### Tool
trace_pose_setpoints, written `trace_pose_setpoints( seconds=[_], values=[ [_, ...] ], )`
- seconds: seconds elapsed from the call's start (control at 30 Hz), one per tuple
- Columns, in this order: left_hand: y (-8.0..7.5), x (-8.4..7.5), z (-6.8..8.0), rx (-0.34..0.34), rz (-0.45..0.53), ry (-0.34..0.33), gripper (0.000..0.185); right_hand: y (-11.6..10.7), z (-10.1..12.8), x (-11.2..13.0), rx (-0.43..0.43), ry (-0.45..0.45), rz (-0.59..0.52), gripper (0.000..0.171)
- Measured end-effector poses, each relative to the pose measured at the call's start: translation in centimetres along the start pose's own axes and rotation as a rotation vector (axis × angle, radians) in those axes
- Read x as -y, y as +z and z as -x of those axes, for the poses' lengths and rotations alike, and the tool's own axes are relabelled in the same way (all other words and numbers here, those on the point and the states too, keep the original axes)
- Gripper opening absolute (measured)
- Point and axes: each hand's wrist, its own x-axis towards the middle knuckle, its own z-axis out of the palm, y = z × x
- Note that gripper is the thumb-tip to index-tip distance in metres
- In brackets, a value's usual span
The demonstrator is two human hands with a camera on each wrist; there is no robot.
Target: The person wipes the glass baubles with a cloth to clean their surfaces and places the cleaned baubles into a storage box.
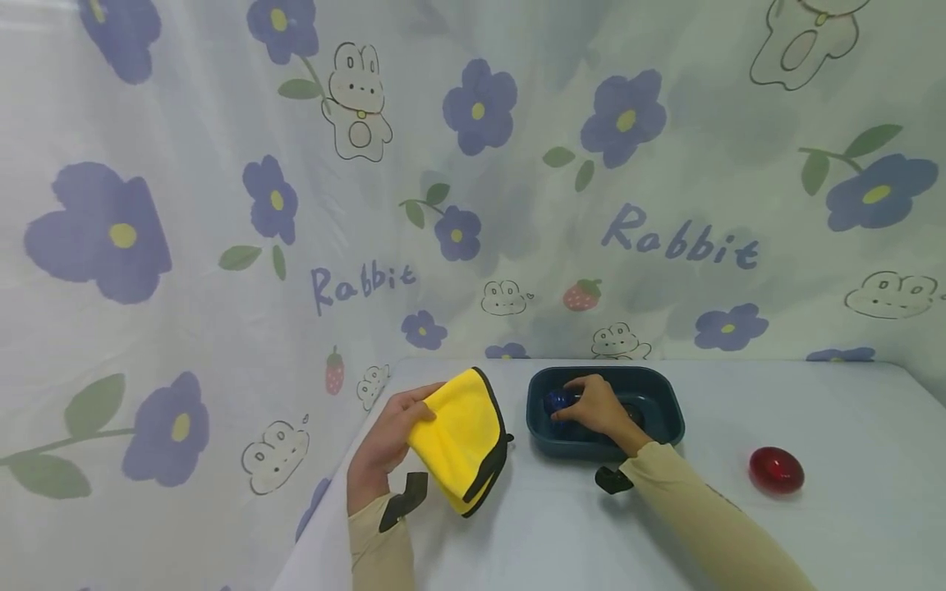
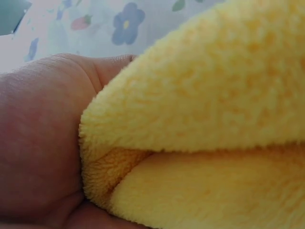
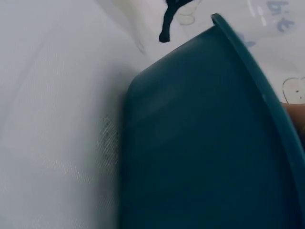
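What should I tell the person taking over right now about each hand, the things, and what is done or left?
Left hand grips the folded yellow cloth above the table.
Right hand is inside the dark tub, fingers curled on a blue ball.
Red ball lies on the table, right of the tub.
Done: cloth in hand. Left: the blue ball is not yet out; red ball untouched.

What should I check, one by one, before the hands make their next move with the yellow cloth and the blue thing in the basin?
1. Left hand grips the yellow cloth: ok.
2. Right hand is inside the dark basin: ok.
3. Right hand has a firm hold of the blue object: cannot tell, fingers cover it.
4. Basin sits flat on the table: ok.
5. Red object lies apart from both hands: ok.
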Motion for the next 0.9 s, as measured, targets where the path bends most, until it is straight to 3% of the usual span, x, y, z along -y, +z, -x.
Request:
trace_pose_setpoints(
  seconds=[0.37,0.53,0.7,0.9],
  values=[
    [0.2,-0.2,-0.1,-0.042,-0.013,-0.034,0.053,0.4,-0.5,-0.1,0.018,0.002,0.07,0.067],
    [0.3,-0.3,-0.3,-0.051,-0.024,-0.036,0.052,0.1,-0.6,0.5,0.03,-0.015,0.118,0.075],
    [0.3,-0.4,-0.2,-0.06,-0.035,-0.039,0.053,-1.2,-0.2,1.3,0.015,-0.038,0.138,0.083],
    [0.2,-0.3,-0.3,-0.045,-0.026,-0.037,0.052,-4.6,1.4,1.7,-0.049,-0.11,0.122,0.069]
  ],
)
